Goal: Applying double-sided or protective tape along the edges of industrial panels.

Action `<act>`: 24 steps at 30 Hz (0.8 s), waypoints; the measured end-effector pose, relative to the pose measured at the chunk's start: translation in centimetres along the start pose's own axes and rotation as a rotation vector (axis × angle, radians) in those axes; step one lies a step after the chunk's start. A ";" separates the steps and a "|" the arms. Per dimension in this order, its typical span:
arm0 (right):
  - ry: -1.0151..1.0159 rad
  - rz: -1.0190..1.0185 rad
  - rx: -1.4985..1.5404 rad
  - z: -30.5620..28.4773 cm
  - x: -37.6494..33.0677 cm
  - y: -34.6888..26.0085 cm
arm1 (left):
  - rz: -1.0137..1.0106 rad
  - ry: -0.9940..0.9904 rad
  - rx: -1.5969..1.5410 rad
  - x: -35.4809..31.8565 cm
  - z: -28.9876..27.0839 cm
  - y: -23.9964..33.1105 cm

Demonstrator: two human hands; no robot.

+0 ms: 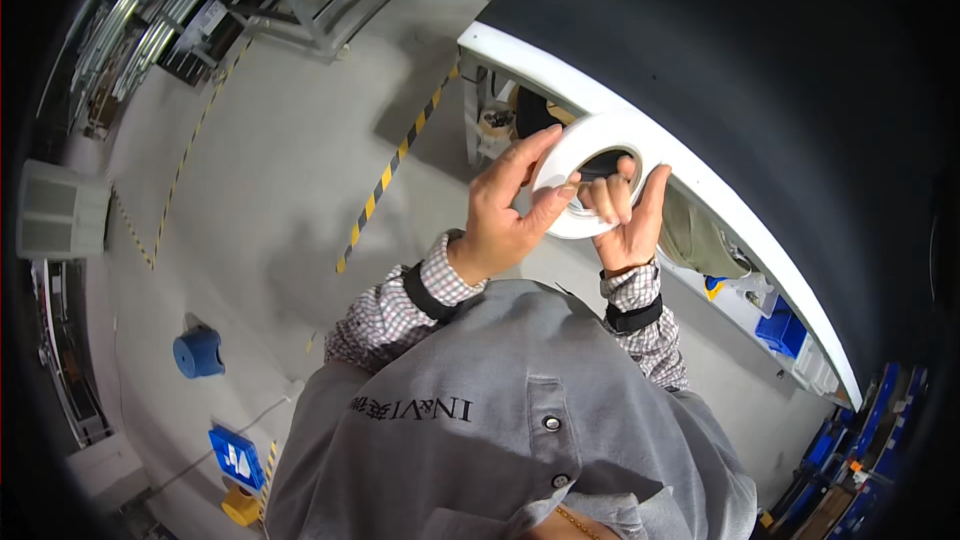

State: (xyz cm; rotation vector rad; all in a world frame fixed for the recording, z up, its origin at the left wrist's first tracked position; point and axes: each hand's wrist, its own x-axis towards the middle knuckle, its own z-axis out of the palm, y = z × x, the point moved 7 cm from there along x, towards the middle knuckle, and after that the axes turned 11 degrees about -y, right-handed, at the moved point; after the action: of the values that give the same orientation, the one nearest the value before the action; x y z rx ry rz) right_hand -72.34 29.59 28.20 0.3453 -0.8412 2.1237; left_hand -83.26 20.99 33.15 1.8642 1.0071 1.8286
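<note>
A wide white roll of tape (567,153) is held up between my two hands, in front of my chest and close to the bench's white edge. My left hand (500,210) grips its left side, fingers behind the ring and thumb across the near face. From the right, my right hand (630,220) holds the ring, with several bent fingers showing through the central hole and another finger stretched along the outside. Checked cuffs with black wrist straps cover both wrists.
A workbench with a dark top (740,60) and white edge (720,190) curves along the right. Beneath it are shelves with a blue bin (782,328). A blue stool (199,351) and a yellow stool (240,506) stand at left; metal racks (290,0) are at the far left.
</note>
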 end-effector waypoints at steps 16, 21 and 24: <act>-0.078 0.009 -0.492 1.2 2.0 -2.6 | 0.298 -0.424 0.212 7.1 -0.3 4.4; -0.019 -0.109 -0.230 -0.9 3.1 -3.5 | 0.227 -0.346 0.169 8.8 -0.3 2.2; -0.001 -0.218 -0.025 -3.8 10.2 -7.5 | 0.210 -0.275 0.128 15.3 -0.2 -2.5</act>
State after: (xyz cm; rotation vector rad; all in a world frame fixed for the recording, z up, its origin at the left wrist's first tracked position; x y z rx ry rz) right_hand -72.94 41.53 33.78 0.4054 -0.7926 1.9102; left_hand -85.24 33.13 42.59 2.2995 0.8760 1.5846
